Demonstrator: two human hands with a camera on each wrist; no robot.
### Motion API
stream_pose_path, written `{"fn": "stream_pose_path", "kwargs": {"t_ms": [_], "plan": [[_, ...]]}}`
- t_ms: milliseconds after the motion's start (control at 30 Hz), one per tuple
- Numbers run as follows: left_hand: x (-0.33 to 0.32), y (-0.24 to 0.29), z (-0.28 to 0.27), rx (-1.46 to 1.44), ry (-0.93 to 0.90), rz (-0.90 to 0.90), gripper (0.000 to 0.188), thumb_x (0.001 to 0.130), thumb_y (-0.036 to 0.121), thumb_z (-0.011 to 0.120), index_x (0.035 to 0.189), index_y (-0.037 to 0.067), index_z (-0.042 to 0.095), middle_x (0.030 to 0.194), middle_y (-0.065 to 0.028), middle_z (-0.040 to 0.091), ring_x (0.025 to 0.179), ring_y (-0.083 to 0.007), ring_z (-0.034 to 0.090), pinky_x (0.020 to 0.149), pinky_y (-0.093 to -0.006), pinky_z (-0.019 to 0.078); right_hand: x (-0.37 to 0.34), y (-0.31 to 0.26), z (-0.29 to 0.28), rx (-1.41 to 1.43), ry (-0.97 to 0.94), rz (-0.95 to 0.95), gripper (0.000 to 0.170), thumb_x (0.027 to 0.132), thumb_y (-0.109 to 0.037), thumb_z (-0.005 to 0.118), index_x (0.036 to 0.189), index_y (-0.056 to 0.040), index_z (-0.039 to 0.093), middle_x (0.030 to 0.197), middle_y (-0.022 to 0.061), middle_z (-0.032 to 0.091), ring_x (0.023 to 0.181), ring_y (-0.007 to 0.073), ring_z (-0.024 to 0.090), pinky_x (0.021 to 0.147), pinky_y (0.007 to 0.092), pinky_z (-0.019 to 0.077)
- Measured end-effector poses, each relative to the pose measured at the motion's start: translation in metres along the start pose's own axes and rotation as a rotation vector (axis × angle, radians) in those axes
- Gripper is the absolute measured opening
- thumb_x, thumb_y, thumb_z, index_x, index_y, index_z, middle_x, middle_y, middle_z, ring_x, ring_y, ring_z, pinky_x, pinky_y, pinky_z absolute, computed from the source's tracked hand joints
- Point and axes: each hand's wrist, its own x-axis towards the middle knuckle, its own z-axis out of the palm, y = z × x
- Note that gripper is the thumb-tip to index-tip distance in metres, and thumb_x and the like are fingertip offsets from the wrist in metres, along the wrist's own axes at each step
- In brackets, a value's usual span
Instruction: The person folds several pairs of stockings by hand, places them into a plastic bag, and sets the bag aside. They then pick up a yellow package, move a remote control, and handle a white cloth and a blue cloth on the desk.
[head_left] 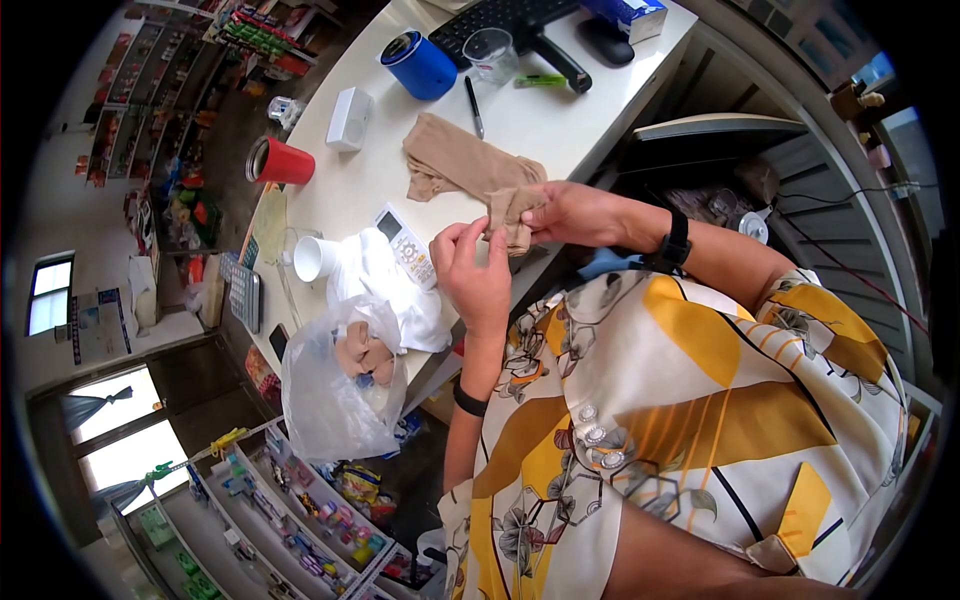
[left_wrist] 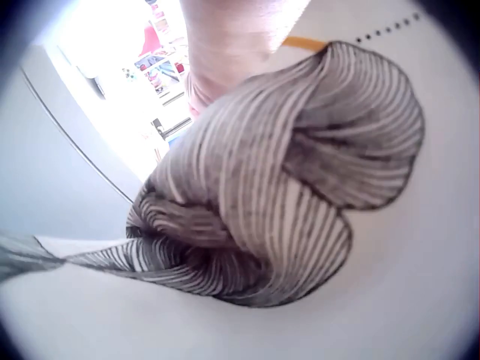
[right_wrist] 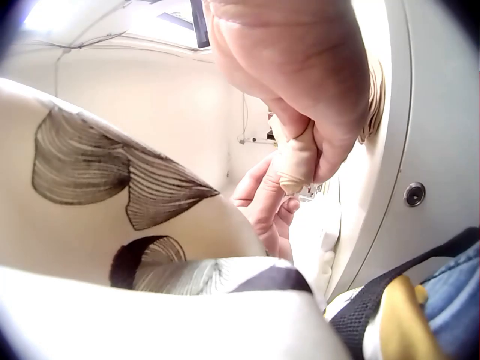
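A small bunched piece of tan fabric (head_left: 512,212) is held between both hands, above the near edge of the white table (head_left: 345,195). One side of it is pinched by the right hand (head_left: 580,212), with the thumb laid over the cloth; the other side is gripped between the thumb and fingers of the left hand (head_left: 475,275). In the right wrist view the fabric is seen as a narrow roll, touched by both hands; in the left wrist view most of the frame is filled by the patterned shirt (left_wrist: 262,187), and the fingers cannot be made out. A longer tan cloth (head_left: 460,158) is spread on the table just beyond the hands — whether it is joined to the held piece cannot be told. Near the left hand, a white remote (head_left: 405,245) is rested on crumpled white cloth (head_left: 375,280), beside which a clear plastic bag (head_left: 335,410) is placed, with a beige bundle (head_left: 365,350) contained in it. Farther back, a black pen (head_left: 474,107) is seen near a blue canister (head_left: 420,70).
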Motion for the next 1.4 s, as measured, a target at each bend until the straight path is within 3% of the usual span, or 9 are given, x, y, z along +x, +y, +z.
{"fn": "stream_pose_path", "kwargs": {"t_ms": [67, 367, 600, 700, 800, 933, 1033, 1067, 1400], "plan": [[0.003, 0.005, 0.002, 0.08, 0.079, 0.103, 0.023, 0.076, 0.006, 0.079, 0.098, 0.003, 0.071, 0.095, -0.009, 0.061, 0.093, -0.0294, 0.058, 0.082, -0.0405, 0.048, 0.001, 0.002, -0.002, 0.004, 0.006, -0.007, 0.036, 0.101, 0.001, 0.048, 0.138, 0.0003, 0.049, 0.129, 0.0104, 0.062, 0.12, 0.0218, 0.06, 0.108, 0.0365, 0.046], [0.004, 0.006, 0.005, 0.094, 0.042, 0.261, 0.016, 0.078, 0.003, 0.076, 0.091, 0.004, 0.068, 0.095, -0.0084, 0.062, 0.09, -0.0288, 0.058, 0.078, -0.0409, 0.0484, -0.003, -0.004, 0.007, 0.005, 0.011, -0.026, 0.039, 0.101, 0.0, 0.05, 0.139, -0.0008, 0.048, 0.127, 0.0093, 0.062, 0.119, 0.0197, 0.06, 0.107, 0.0355, 0.0463], [0.002, 0.003, 0.011, 0.169, -0.177, 0.509, 0.025, 0.077, -0.002, 0.073, 0.101, 0.002, 0.07, 0.101, -0.0095, 0.066, 0.091, -0.0293, 0.063, 0.078, -0.0389, 0.0519, 0.0, -0.001, 0.01, -0.005, 0.063, -0.036, 0.026, 0.1, -0.003, 0.05, 0.125, -0.0038, 0.057, 0.121, 0.0056, 0.063, 0.111, 0.0165, 0.062, 0.101, 0.0343, 0.0499], [0.005, 0.015, 0.005, 0.211, -0.216, 0.539, 0.021, 0.08, -0.001, 0.072, 0.101, 0.001, 0.07, 0.101, -0.0097, 0.067, 0.093, -0.0301, 0.063, 0.078, -0.0385, 0.0521, 0.006, 0.003, -0.013, 0.299, -0.198, -0.045, 0.026, 0.099, -0.002, 0.05, 0.124, -0.003, 0.055, 0.117, 0.0057, 0.063, 0.109, 0.017, 0.062, 0.1, 0.0346, 0.0498], [0.004, 0.016, 0.004, 0.044, -0.203, 0.537, 0.016, 0.086, 0.003, 0.07, 0.102, 0.001, 0.07, 0.099, -0.0113, 0.068, 0.093, -0.0308, 0.063, 0.077, -0.0374, 0.0518, 0.004, 0.003, -0.004, 0.038, -0.027, -0.075, 0.026, 0.1, -0.003, 0.049, 0.126, -0.0017, 0.053, 0.115, 0.0057, 0.062, 0.108, 0.0173, 0.062, 0.1, 0.0349, 0.05], [-0.001, 0.003, 0.001, -0.024, 0.033, 0.113, 0.017, 0.09, 0.01, 0.07, 0.103, -0.001, 0.069, 0.101, -0.0114, 0.068, 0.089, -0.03, 0.062, 0.078, -0.0367, 0.0504, -0.001, -0.003, 0.017, 0.032, 0.097, -0.108, 0.026, 0.102, -0.002, 0.048, 0.128, -0.0012, 0.051, 0.117, 0.0071, 0.059, 0.11, 0.0191, 0.059, 0.102, 0.0358, 0.0477], [0.008, -0.008, 0.002, -0.123, -0.016, -0.198, 0.022, 0.087, 0.013, 0.074, 0.104, 0.0, 0.069, 0.098, -0.0095, 0.068, 0.084, -0.0258, 0.062, 0.075, -0.0349, 0.0502, 0.0, -0.003, 0.019, -0.025, 0.091, -0.097, 0.035, 0.102, -0.001, 0.046, 0.138, -0.0012, 0.045, 0.127, 0.0089, 0.058, 0.119, 0.021, 0.057, 0.107, 0.0369, 0.0454], [0.009, -0.011, 0.002, -0.304, -0.083, -0.398, 0.024, 0.085, 0.015, 0.077, 0.103, 0.001, 0.07, 0.097, -0.0077, 0.068, 0.086, -0.0217, 0.061, 0.077, -0.0333, 0.0492, 0.0, -0.003, 0.02, -0.064, 0.077, -0.097, 0.038, 0.102, -0.001, 0.047, 0.14, -0.0016, 0.044, 0.129, 0.0091, 0.058, 0.121, 0.0209, 0.056, 0.107, 0.0368, 0.045], [0.009, 0.001, 0.002, 0.066, 0.109, 0.173, 0.017, 0.077, 0.001, 0.076, 0.093, 0.004, 0.069, 0.093, -0.0081, 0.065, 0.092, -0.0287, 0.059, 0.078, -0.0384, 0.0492, 0.001, 0.001, 0.019, -0.107, 0.055, -0.128, 0.037, 0.103, -0.003, 0.049, 0.139, -0.003, 0.045, 0.131, 0.008, 0.058, 0.122, 0.019, 0.057, 0.107, 0.0362, 0.0455]]}}
